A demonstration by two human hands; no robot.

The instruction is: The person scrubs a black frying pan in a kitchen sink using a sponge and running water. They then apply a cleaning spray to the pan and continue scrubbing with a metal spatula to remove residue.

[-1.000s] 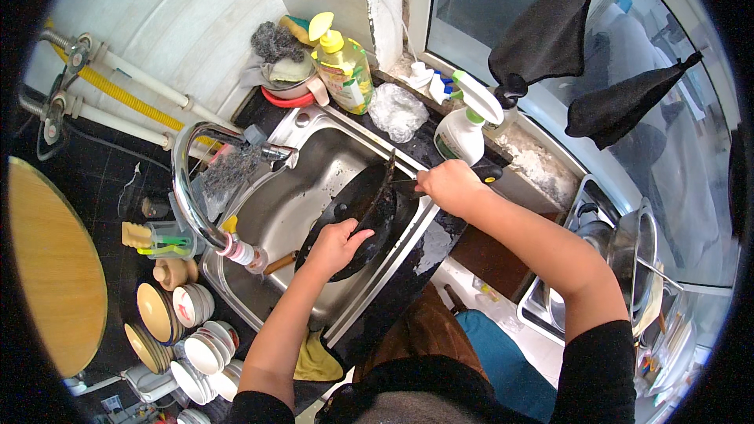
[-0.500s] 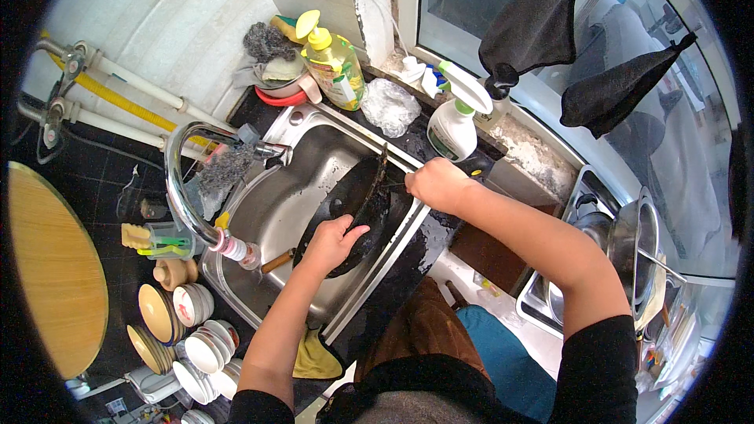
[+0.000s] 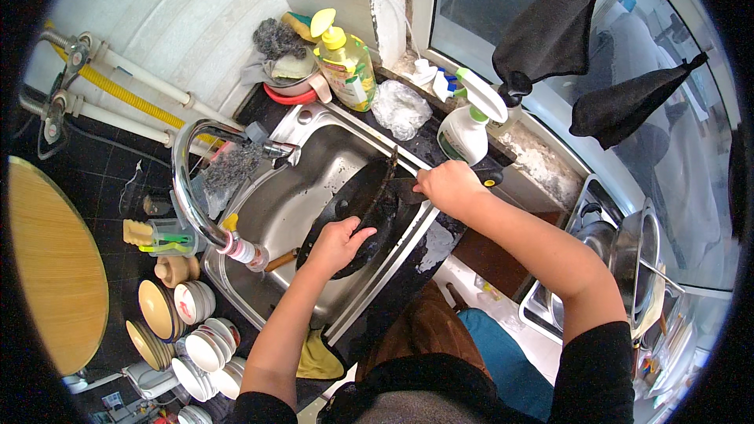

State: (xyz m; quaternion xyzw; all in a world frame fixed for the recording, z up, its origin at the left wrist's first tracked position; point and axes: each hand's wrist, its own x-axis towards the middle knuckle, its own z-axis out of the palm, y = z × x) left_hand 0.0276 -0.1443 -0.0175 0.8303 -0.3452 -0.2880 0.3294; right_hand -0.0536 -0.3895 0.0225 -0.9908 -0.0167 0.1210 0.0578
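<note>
A black wok (image 3: 345,208) stands tilted in the steel sink (image 3: 271,208), its outer side dark and crusted. A wooden handle (image 3: 281,261) shows beside it, low in the basin. My left hand (image 3: 339,245) grips the wok's near part, thumb outstretched and fingers partly hidden. At the sink's right edge my right hand (image 3: 449,187) is closed round a scraper, whose dark flat blade (image 3: 406,191) lies against the wok near its rim. A black and yellow handle end (image 3: 492,178) sticks out past the hand.
A chrome faucet (image 3: 184,180) arches over the sink's left side. Behind stand a yellow pump bottle (image 3: 345,71), a crumpled plastic bag (image 3: 400,108) and a white spray bottle (image 3: 465,132). Stacked bowls (image 3: 206,352) sit at lower left; black cloths (image 3: 546,31) hang by the window.
The whole view has shifted slightly right. More of the scraper's blade shows against the wok. My left hand keeps its grip.
</note>
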